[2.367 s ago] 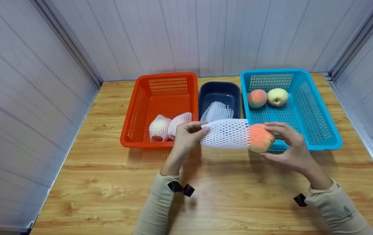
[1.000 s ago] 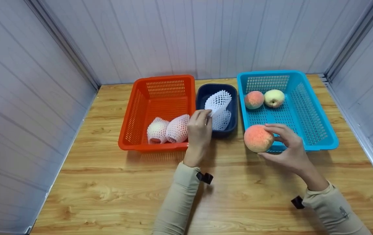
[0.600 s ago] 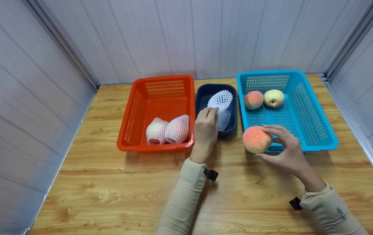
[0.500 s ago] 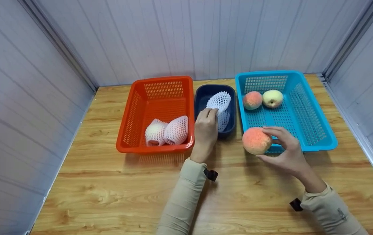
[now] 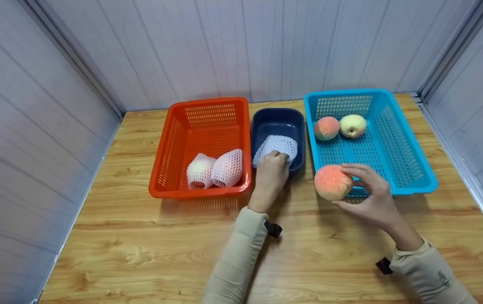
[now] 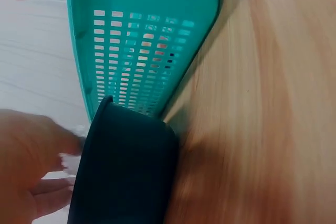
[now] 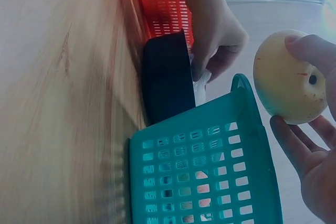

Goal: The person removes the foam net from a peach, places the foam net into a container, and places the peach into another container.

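Note:
In the head view my left hand (image 5: 270, 179) pinches the edge of a white foam fruit net (image 5: 281, 144) inside the navy tub (image 5: 277, 122). The fingertips are partly hidden there; in the right wrist view a bit of white netting (image 7: 201, 88) shows between thumb and fingers. My right hand (image 5: 372, 196) grips a bare orange-and-yellow peach (image 5: 333, 182) between thumb and fingers, above the near rim of the blue basket (image 5: 414, 190). Its pale underside with a dark hole faces the right wrist camera. Another net lies in the tub, mostly overlapped.
At left, an orange-red basket (image 5: 207, 192) holds two netted fruits (image 5: 227, 168). Inside the blue basket lie a pinkish peach (image 5: 326, 128) and a pale yellow fruit (image 5: 353, 126). All three containers stand on a wooden table (image 5: 148, 240) before panelled walls.
The net has come off the peach. My left hand has carried it right into the navy tub and lowered it there. My right hand keeps the peach in nearly the same place.

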### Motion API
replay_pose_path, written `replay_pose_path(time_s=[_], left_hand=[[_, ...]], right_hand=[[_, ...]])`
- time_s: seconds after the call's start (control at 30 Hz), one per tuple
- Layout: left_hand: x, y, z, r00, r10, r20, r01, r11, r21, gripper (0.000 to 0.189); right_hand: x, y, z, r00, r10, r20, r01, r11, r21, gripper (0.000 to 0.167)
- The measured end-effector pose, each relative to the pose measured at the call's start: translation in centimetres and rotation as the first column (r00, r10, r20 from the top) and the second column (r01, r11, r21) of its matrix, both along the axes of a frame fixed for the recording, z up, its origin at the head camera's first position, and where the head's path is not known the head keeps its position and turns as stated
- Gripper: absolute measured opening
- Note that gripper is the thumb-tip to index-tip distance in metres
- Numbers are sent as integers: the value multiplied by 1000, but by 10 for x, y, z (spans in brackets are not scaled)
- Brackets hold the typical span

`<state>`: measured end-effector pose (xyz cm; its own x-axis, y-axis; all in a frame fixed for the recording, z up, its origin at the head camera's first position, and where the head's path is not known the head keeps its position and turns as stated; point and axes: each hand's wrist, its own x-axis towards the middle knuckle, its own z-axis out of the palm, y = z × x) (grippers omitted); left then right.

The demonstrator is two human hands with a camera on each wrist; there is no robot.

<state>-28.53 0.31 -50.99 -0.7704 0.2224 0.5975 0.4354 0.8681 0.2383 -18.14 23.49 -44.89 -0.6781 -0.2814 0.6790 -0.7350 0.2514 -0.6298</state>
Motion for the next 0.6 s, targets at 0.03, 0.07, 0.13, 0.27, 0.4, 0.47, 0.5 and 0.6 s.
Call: replay_pose_path(time_s=[0.03, 0.07, 0.13, 0.27, 0.4, 0.47, 0.5, 0.6], left_hand=[[0, 0, -1, 1000, -6, 24, 6, 1000, -2, 6], [0, -1, -1, 999, -10, 46, 10, 1000, -8, 7], [0, -2, -1, 996, -9, 88, 12, 999, -33, 11], [1, -3, -1, 979, -5, 205, 26, 995, -97, 26], [3, -2, -1, 945, 16, 328, 39, 986, -161, 43], [3, -1, -2, 935, 38, 354, 39, 978, -206, 48], [3, 0, -3, 933, 49, 356, 37, 972, -230, 50], [3, 2, -5, 932, 86, 353, 26, 953, -302, 54]], right_hand=[[0, 0, 0, 1000, -1, -2, 1, 1000, 1, 76], [-1, 0, 1, 1000, -1, -4, 1, 1000, 1, 76], [-1, -1, 1, 1000, -2, -6, 2, 1000, 3, 75], [-1, -2, 0, 1000, -8, -1, 8, 1000, 7, 75], [0, -4, 0, 1000, -26, 3, 26, 999, 23, 76], [0, -4, 1, 1000, -30, 5, 30, 999, 30, 76], [-1, -5, 1, 1000, -31, 3, 30, 999, 34, 75], [-2, -5, 2, 1000, -26, -4, 27, 999, 32, 76]])
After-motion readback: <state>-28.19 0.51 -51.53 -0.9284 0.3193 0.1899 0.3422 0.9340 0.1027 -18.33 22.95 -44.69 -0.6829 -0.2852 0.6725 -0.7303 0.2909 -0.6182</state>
